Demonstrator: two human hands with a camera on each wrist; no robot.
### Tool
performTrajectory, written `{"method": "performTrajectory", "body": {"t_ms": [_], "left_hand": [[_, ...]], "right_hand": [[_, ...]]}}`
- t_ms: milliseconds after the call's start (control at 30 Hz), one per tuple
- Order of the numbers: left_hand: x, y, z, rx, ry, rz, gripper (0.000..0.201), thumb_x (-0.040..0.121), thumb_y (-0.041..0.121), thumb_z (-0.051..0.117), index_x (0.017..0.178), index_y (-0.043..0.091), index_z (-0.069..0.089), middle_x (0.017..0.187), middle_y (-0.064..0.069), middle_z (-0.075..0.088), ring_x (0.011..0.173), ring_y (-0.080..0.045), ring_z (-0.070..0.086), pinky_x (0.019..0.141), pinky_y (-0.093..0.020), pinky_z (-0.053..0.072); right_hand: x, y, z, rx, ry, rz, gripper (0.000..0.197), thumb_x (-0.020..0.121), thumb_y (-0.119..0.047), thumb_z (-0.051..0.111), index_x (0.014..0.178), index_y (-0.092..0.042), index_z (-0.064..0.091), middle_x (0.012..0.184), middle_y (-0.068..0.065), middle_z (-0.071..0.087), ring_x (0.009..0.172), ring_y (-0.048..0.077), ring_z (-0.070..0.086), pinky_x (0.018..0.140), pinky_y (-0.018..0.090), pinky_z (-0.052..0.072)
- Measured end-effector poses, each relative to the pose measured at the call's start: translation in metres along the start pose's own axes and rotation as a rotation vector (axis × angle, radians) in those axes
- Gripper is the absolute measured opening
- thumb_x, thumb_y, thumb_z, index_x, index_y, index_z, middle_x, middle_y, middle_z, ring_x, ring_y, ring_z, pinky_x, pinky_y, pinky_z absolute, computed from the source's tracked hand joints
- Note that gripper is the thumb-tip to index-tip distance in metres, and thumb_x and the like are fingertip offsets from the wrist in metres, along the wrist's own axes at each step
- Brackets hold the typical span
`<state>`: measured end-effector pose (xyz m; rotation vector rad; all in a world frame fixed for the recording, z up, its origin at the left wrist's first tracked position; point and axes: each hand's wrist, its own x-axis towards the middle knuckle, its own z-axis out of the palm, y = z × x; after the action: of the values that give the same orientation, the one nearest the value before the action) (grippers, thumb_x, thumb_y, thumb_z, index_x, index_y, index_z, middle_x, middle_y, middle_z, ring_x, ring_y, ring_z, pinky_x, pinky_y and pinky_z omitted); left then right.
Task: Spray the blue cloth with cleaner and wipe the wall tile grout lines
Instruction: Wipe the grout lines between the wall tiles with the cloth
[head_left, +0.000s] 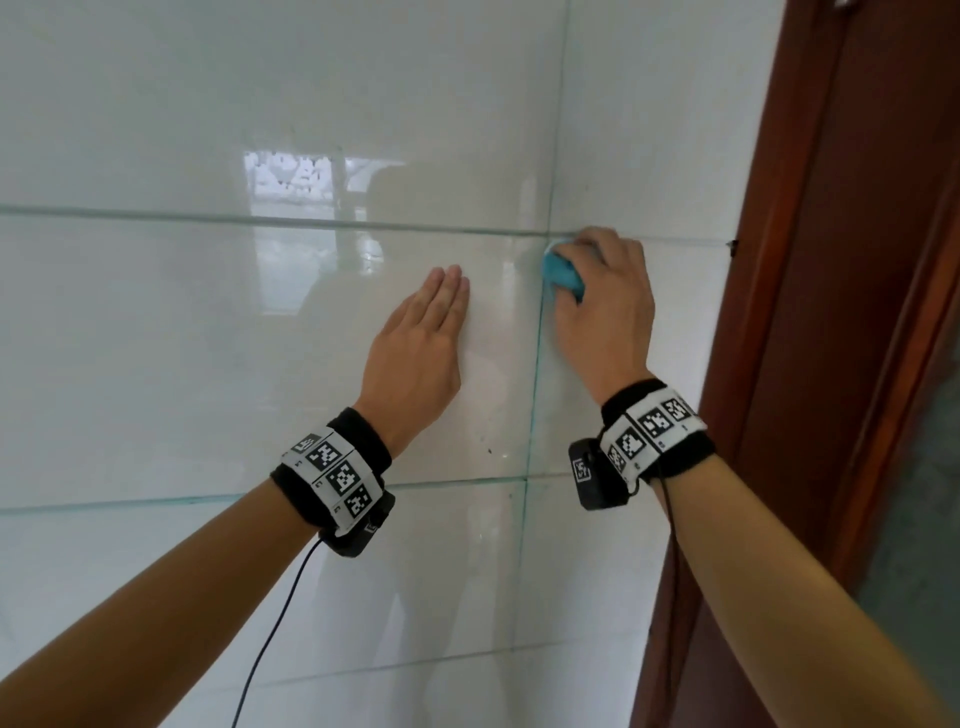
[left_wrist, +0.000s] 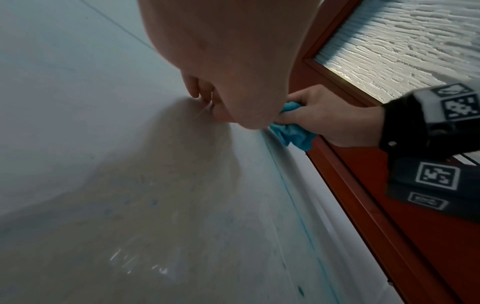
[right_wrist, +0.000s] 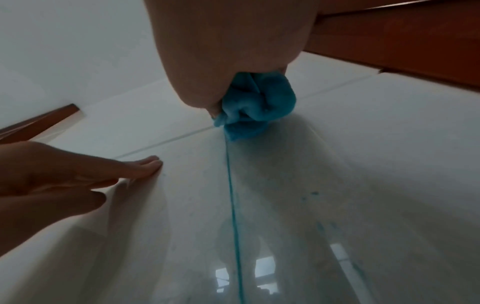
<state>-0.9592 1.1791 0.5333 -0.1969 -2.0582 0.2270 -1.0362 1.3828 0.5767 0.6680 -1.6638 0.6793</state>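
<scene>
My right hand (head_left: 602, 291) grips a bunched blue cloth (head_left: 561, 273) and presses it on the white tiled wall (head_left: 208, 338), where a vertical grout line (head_left: 535, 374) meets a horizontal grout line (head_left: 260, 221). The right wrist view shows the blue cloth (right_wrist: 249, 111) at the top of the blue-tinted vertical grout line (right_wrist: 232, 205). The left wrist view shows the blue cloth (left_wrist: 293, 131) under the right hand (left_wrist: 327, 117). My left hand (head_left: 421, 332) lies flat on the tile left of the vertical line, fingers (right_wrist: 145, 166) straight and together. No spray bottle shows.
A reddish-brown wooden door frame (head_left: 810, 312) runs down the right side, close to my right hand. Its door has a frosted glass pane (left_wrist: 405, 41). Small blue specks (right_wrist: 311, 194) dot the tile near the vertical line. The glossy tiles reflect a window.
</scene>
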Motion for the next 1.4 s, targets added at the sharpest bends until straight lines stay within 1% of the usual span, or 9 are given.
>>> {"method": "performTrajectory", "body": {"t_ms": [100, 333, 567, 667, 900, 1000, 1100, 1200, 1400], "left_hand": [[-0.002, -0.002, 0.005, -0.016, 0.031, 0.002, 0.067, 0.09, 0.007, 0.025, 0.155, -0.002, 0.04, 0.163, -0.017, 0.039, 0.152, -0.031, 0.037, 0.122, -0.042, 0.036], [-0.004, 0.004, 0.013, -0.033, 0.069, -0.037, 0.067, 0.092, 0.007, 0.025, 0.157, -0.002, 0.036, 0.165, -0.017, 0.035, 0.155, -0.03, 0.031, 0.125, -0.041, 0.031], [-0.006, 0.012, 0.014, 0.002, 0.036, -0.066, 0.068, 0.093, 0.009, 0.023, 0.159, -0.003, 0.031, 0.166, -0.019, 0.031, 0.156, -0.031, 0.028, 0.125, -0.043, 0.031], [-0.006, 0.013, 0.012, 0.008, 0.029, -0.058, 0.068, 0.093, 0.01, 0.022, 0.158, -0.003, 0.032, 0.166, -0.019, 0.032, 0.155, -0.032, 0.03, 0.125, -0.043, 0.032], [-0.007, 0.002, 0.01, 0.012, 0.041, 0.005, 0.069, 0.09, 0.005, 0.023, 0.158, -0.001, 0.034, 0.165, -0.017, 0.035, 0.154, -0.03, 0.033, 0.124, -0.043, 0.033], [-0.008, -0.001, 0.012, -0.001, 0.066, 0.018, 0.069, 0.09, 0.004, 0.024, 0.158, 0.001, 0.036, 0.165, -0.015, 0.036, 0.153, -0.029, 0.034, 0.124, -0.041, 0.033], [-0.009, -0.003, 0.016, -0.01, 0.085, 0.021, 0.068, 0.092, 0.004, 0.024, 0.158, 0.001, 0.036, 0.165, -0.014, 0.036, 0.154, -0.028, 0.034, 0.124, -0.04, 0.032], [-0.009, -0.001, 0.018, -0.021, 0.106, 0.014, 0.067, 0.091, 0.003, 0.025, 0.157, 0.0, 0.037, 0.164, -0.015, 0.037, 0.153, -0.029, 0.034, 0.125, -0.04, 0.031], [-0.011, 0.004, 0.017, -0.02, 0.076, -0.015, 0.069, 0.091, 0.005, 0.024, 0.159, -0.001, 0.033, 0.166, -0.017, 0.033, 0.155, -0.03, 0.03, 0.127, -0.039, 0.027]], "right_hand": [[-0.013, 0.002, 0.019, -0.017, -0.009, 0.018, 0.034, 0.081, -0.007, 0.064, 0.113, -0.012, 0.073, 0.125, 0.002, 0.065, 0.11, 0.028, 0.055, 0.088, 0.045, 0.053], [-0.097, 0.022, 0.041, -0.01, 0.056, -0.11, 0.039, 0.077, -0.002, 0.062, 0.113, -0.007, 0.076, 0.123, 0.01, 0.07, 0.107, 0.034, 0.06, 0.102, 0.048, 0.05], [-0.15, 0.045, 0.015, -0.032, -0.223, -0.367, 0.045, 0.066, 0.008, 0.077, 0.109, -0.006, 0.077, 0.118, 0.01, 0.072, 0.11, 0.03, 0.055, 0.106, 0.047, 0.049], [-0.125, 0.045, -0.003, -0.071, -0.254, -0.394, 0.047, 0.064, 0.005, 0.08, 0.11, -0.007, 0.077, 0.119, 0.01, 0.072, 0.111, 0.03, 0.053, 0.104, 0.043, 0.047], [0.014, 0.007, -0.014, 0.018, 0.042, -0.158, 0.041, 0.079, -0.003, 0.064, 0.117, -0.01, 0.074, 0.125, 0.007, 0.069, 0.116, 0.031, 0.058, 0.096, 0.044, 0.054], [0.023, -0.005, 0.008, 0.053, 0.051, -0.051, 0.037, 0.078, -0.004, 0.062, 0.112, -0.012, 0.074, 0.12, 0.003, 0.068, 0.109, 0.028, 0.059, 0.089, 0.042, 0.054], [-0.008, -0.009, 0.031, 0.04, 0.116, -0.049, 0.037, 0.076, -0.004, 0.06, 0.109, -0.011, 0.075, 0.117, 0.005, 0.07, 0.103, 0.029, 0.058, 0.088, 0.041, 0.054], [-0.054, -0.005, 0.046, 0.04, 0.143, -0.096, 0.04, 0.074, -0.001, 0.062, 0.111, -0.009, 0.077, 0.118, 0.007, 0.072, 0.106, 0.031, 0.058, 0.097, 0.046, 0.053], [-0.173, 0.011, 0.064, 0.029, -0.024, -0.229, 0.043, 0.081, -0.002, 0.059, 0.12, -0.006, 0.076, 0.128, 0.015, 0.07, 0.122, 0.042, 0.057, 0.111, 0.053, 0.046]]}}
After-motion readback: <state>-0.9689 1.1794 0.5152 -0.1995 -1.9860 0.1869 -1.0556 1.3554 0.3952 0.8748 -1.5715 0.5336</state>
